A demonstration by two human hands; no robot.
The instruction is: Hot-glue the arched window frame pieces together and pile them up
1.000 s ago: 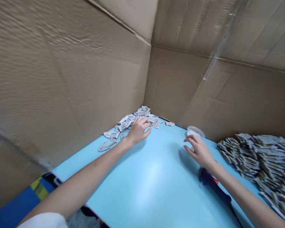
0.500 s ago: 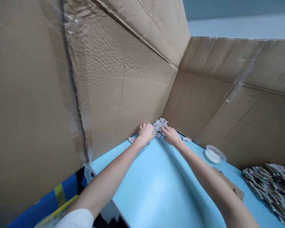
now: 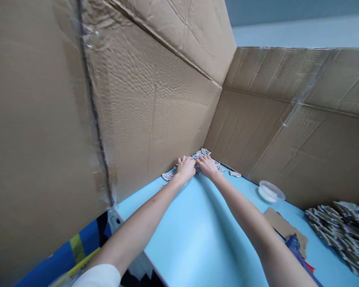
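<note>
A: Specify the table's (image 3: pixel 194 247) colour.
B: Light blue, with a whitish sheen. Pieces (image 3: pixel 206 152) at its far corner: white, dark parallel lines.
A: Along its right side?
B: Bowl (image 3: pixel 280 195): clear, white inside. Scrap (image 3: pixel 283 225): brown. Tool (image 3: pixel 294 244): dark blue, red part. Stack (image 3: pixel 341 235): grey-brown, striped by layered edges.
A: Left of the table?
B: Item (image 3: pixel 58 261): blue, yellow band. Sleeve (image 3: pixel 100 275): white.
A: Around the table?
B: Cardboard (image 3: pixel 179 115): brown; finely wrinkled on the left side.
</note>
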